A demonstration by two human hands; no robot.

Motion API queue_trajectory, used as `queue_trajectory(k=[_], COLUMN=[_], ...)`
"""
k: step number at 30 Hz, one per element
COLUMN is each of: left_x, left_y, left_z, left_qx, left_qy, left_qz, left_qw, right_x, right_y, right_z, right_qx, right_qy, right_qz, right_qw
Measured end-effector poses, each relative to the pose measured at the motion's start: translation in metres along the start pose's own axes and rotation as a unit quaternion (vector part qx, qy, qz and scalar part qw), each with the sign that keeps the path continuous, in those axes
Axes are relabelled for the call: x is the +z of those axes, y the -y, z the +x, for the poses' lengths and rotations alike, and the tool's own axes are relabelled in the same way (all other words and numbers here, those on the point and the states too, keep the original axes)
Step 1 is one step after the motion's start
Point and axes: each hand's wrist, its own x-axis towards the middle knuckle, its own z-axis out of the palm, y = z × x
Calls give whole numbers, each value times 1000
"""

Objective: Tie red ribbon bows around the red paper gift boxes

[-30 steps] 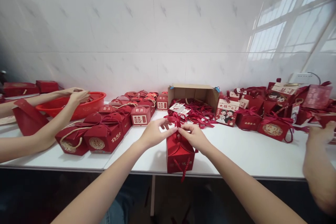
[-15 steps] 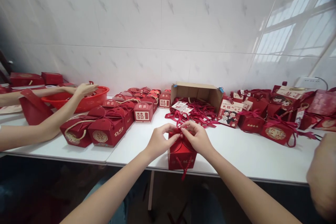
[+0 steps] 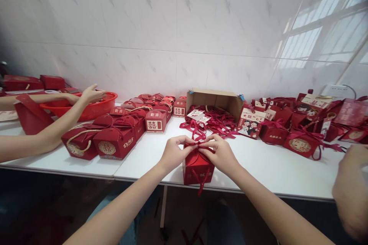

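Observation:
A red gift box point(image 3: 198, 168) stands upright at the front edge of the white table, a twisted red cord hanging down its front face. Over its top, my left hand point(image 3: 176, 154) pinches a dark red ribbon point(image 3: 198, 134) between thumb and fingers. From the other side my right hand point(image 3: 220, 154) also pinches the ribbon, the fingertips of both hands almost meeting at its middle. Part of the ribbon loops up behind my fingers. The exact knot is hidden by my fingertips.
Behind stands a cardboard box point(image 3: 215, 97) spilling red ribbons point(image 3: 215, 118). Several finished red boxes point(image 3: 115, 141) fill the left side; ribboned boxes point(image 3: 303, 143) stand right. A co-worker's arm point(image 3: 69, 122) reaches over a red basin point(image 3: 94, 109). Another person's hand point(image 3: 352, 191) is at the right edge.
My fingers have shifted slightly on the ribbon, and my right hand's fingers are straighter. The co-worker's hand over the basin has moved a little. The view has tilted slightly down.

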Motion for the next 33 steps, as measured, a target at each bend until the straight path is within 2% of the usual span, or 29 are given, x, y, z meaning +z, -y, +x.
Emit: queue_trajectory(k=[2, 4, 6, 9, 12, 14, 16, 20, 24, 27, 29, 33], left_x=[-1, 0, 5, 16, 22, 20, 15, 8, 6, 2, -2, -9], left_y=[0, 1, 5, 13, 17, 14, 9, -1, 2, 6, 7, 3], left_z=[1, 3, 4, 5, 5, 2, -3, -12, -15, -13, -12, -11], left_qx=[-1, 0, 2, 6, 10, 8, 6, -16, -45, -42, -28, -6], left_qy=[2, -2, -12, -26, -61, -97, -108, -32, -19, 3, 27, 70], left_qz=[-7, -12, -17, -22, -19, -3, 17, 58, 36, 15, 9, 15], left_qw=[1000, 1000, 1000, 999, 998, 995, 994, 998, 998, 999, 999, 997], right_x=[2, 4, 6, 10, 15, 19, 23, 26, 19, 10, 6, 4], right_y=[-1, 0, 3, 7, 7, 6, 5, 6, 6, -1, -7, -15], right_z=[1, 2, 3, 4, 4, 3, 2, -2, -6, -5, -3, 2], right_qx=[33, 100, 164, 189, 190, 206, 217, 213, 204, 155, 106, 15], right_qy=[-16, -5, 41, 86, 53, 12, -13, -12, -18, -35, -25, 12], right_qz=[28, 115, 232, 336, 362, 377, 381, 340, 290, 215, 148, 64], right_qw=[999, 988, 958, 919, 911, 903, 899, 916, 935, 964, 983, 998])
